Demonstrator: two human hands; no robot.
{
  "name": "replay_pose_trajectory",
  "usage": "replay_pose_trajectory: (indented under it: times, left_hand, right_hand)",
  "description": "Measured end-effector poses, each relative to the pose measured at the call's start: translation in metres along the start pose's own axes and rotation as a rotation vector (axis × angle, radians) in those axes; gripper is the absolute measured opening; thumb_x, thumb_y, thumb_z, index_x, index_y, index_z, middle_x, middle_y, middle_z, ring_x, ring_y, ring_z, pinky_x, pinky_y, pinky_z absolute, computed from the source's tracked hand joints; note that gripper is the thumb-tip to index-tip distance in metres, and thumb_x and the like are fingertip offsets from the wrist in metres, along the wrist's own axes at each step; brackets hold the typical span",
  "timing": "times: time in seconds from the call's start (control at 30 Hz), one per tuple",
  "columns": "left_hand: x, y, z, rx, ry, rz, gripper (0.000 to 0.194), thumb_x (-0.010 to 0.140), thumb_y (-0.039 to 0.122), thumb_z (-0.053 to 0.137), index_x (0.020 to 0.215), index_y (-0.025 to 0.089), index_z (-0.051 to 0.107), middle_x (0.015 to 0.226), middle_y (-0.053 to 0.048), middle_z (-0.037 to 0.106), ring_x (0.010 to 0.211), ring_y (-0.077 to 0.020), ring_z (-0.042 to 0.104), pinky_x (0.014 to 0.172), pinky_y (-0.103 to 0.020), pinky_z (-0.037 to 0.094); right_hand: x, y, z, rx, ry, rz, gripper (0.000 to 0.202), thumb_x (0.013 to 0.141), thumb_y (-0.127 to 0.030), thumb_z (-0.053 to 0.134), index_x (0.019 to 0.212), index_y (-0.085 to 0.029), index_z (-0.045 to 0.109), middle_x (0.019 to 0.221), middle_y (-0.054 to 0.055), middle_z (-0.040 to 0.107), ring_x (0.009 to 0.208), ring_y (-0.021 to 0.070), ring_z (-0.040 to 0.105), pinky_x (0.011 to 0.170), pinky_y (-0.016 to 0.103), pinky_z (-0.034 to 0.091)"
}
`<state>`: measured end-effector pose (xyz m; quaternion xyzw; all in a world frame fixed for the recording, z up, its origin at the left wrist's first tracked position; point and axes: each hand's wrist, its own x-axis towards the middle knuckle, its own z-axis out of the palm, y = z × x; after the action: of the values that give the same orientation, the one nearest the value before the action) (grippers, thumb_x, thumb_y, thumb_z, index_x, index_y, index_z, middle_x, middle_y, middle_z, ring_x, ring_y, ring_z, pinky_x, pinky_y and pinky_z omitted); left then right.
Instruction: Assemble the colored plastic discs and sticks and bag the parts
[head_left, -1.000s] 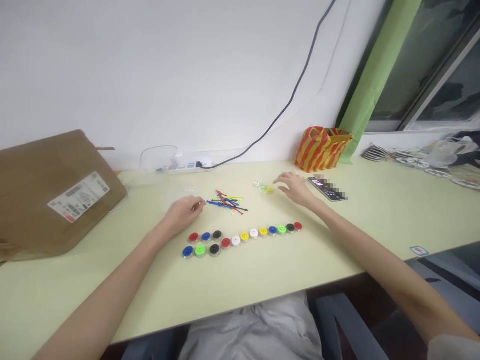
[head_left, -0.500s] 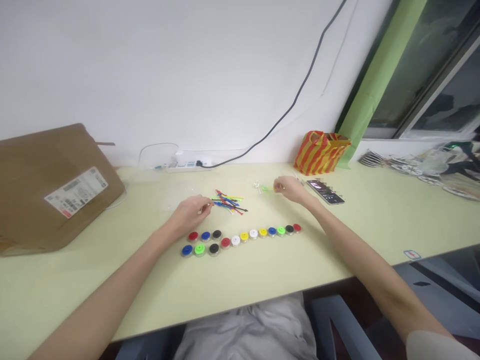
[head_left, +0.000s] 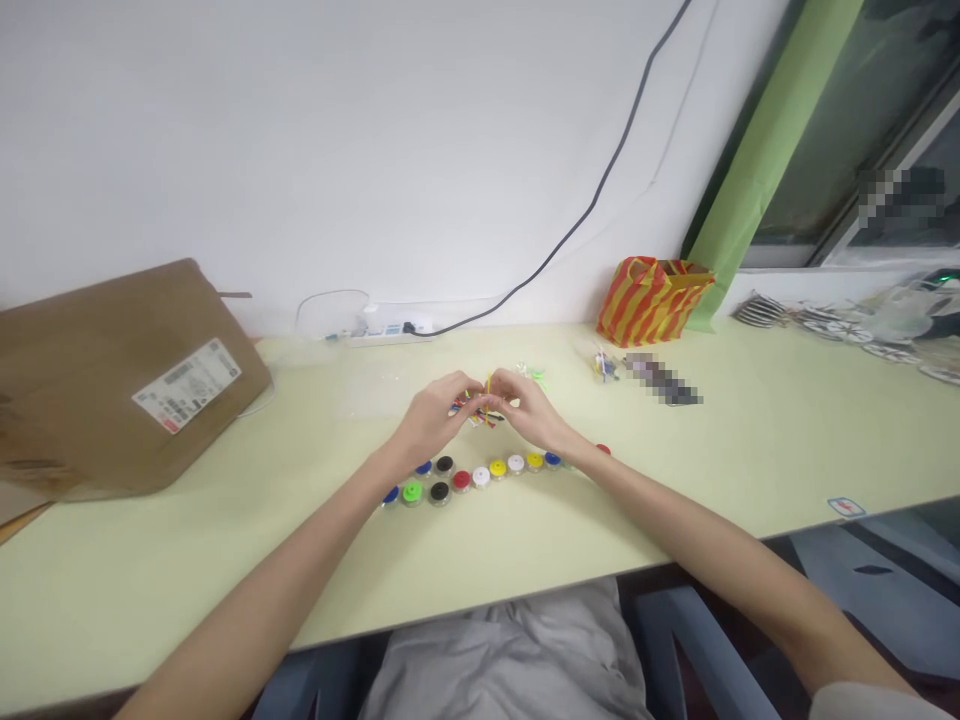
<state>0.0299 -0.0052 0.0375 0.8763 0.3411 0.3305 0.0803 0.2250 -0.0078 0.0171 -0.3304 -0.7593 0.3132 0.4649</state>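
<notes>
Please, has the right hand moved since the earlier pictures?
Yes. The right hand has moved leftward, away from the striped bag, and is now beside the left hand.

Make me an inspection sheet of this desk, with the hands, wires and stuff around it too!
Surface: pale yellow-green table.
Work pieces: thin yellow piece upright at the fingertips; coloured sticks behind the hands; round coloured pieces lined up nearer, some hidden by the arms.
Clutter: cardboard box, left; striped bag, back right.
Hands: left hand and right hand meet at the yellow piece; which grips it is unclear.
Cables: dark cable plugged into power strip.
Surroundings: white wall, green curtain.
</notes>
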Motion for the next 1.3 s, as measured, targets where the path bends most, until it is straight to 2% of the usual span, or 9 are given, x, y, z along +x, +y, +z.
replay_pose_trajectory:
  times: [0.23,0.53,0.63,0.8,0.9,1.0,1.07,1.17,1.3]
  left_hand:
    - [-0.015,-0.003,0.006,0.188,-0.034,0.188,0.022,0.103,0.037,0.045,0.106,0.020,0.057,0.100,-0.006,0.066,0.091,-0.0204,0.061,0.081,-0.035,0.046]
    - [-0.016,-0.002,0.002,0.296,-0.094,0.281,0.023,0.106,0.032,0.036,0.102,0.019,0.055,0.095,-0.006,0.064,0.086,-0.0205,0.059,0.075,-0.034,0.044]
    - [-0.014,-0.009,-0.003,0.392,-0.061,0.287,0.021,0.105,0.029,0.038,0.106,0.018,0.055,0.098,-0.008,0.065,0.090,-0.0219,0.060,0.079,-0.036,0.045]
    - [-0.014,-0.027,-0.010,0.540,-0.053,0.242,0.014,0.100,0.023,0.044,0.099,0.018,0.058,0.097,-0.009,0.065,0.089,-0.0228,0.061,0.078,-0.036,0.044]
    - [-0.015,-0.037,-0.012,0.506,-0.045,0.205,0.013,0.098,0.022,0.047,0.099,0.019,0.060,0.096,-0.007,0.065,0.089,-0.0222,0.061,0.078,-0.035,0.045]
    - [-0.018,-0.042,-0.011,0.393,-0.022,0.160,0.012,0.098,0.029,0.052,0.100,0.020,0.060,0.094,-0.006,0.066,0.086,-0.0207,0.062,0.075,-0.033,0.046]
    - [-0.019,-0.042,-0.010,0.317,0.008,0.123,0.016,0.098,0.036,0.055,0.101,0.021,0.059,0.090,-0.004,0.066,0.080,-0.0194,0.062,0.072,-0.032,0.046]
    - [-0.020,-0.036,-0.006,0.243,0.048,0.097,0.025,0.096,0.046,0.057,0.096,0.021,0.058,0.081,-0.001,0.065,0.071,-0.0176,0.060,0.067,-0.031,0.045]
    - [-0.021,-0.020,-0.002,0.161,0.073,0.137,0.030,0.097,0.050,0.055,0.089,0.021,0.057,0.074,-0.001,0.064,0.067,-0.0158,0.060,0.065,-0.029,0.046]
  right_hand:
    - [-0.011,-0.007,-0.007,0.103,-0.109,0.032,0.028,0.092,-0.046,0.064,0.084,-0.019,0.060,0.077,0.001,0.065,0.073,0.0156,0.060,0.070,0.029,0.047]
    - [-0.009,-0.002,-0.019,0.262,-0.248,0.036,0.033,0.090,-0.050,0.067,0.082,-0.020,0.055,0.078,0.000,0.060,0.075,0.0157,0.056,0.072,0.029,0.046]
    - [-0.006,0.010,-0.027,0.168,-0.170,0.040,0.027,0.091,-0.046,0.064,0.086,-0.019,0.060,0.074,0.000,0.060,0.070,0.0152,0.055,0.068,0.028,0.044]
    - [0.004,0.047,-0.024,-0.179,0.108,0.176,0.024,0.092,-0.032,0.059,0.096,-0.013,0.073,0.066,0.001,0.060,0.061,0.0152,0.053,0.060,0.027,0.039]
    - [0.010,0.056,-0.016,-0.203,0.074,0.216,0.026,0.091,-0.025,0.059,0.106,-0.011,0.074,0.076,0.006,0.070,0.067,0.0175,0.061,0.065,0.028,0.044]
    - [0.012,0.045,-0.014,-0.296,0.002,0.106,0.028,0.094,-0.027,0.061,0.116,-0.015,0.073,0.102,0.012,0.075,0.088,0.0216,0.066,0.083,0.034,0.048]
    - [0.009,0.030,-0.017,-0.387,0.000,0.026,0.023,0.095,-0.029,0.062,0.109,-0.018,0.075,0.108,0.013,0.074,0.098,0.0239,0.064,0.092,0.039,0.045]
    - [0.000,0.008,-0.018,-0.336,-0.046,-0.007,0.021,0.096,-0.030,0.060,0.103,-0.019,0.076,0.101,0.009,0.075,0.092,0.0216,0.065,0.086,0.036,0.047]
    - [-0.008,-0.005,-0.005,-0.052,-0.094,0.063,0.023,0.095,-0.031,0.059,0.106,-0.018,0.075,0.094,0.006,0.076,0.080,0.0168,0.065,0.075,0.029,0.049]
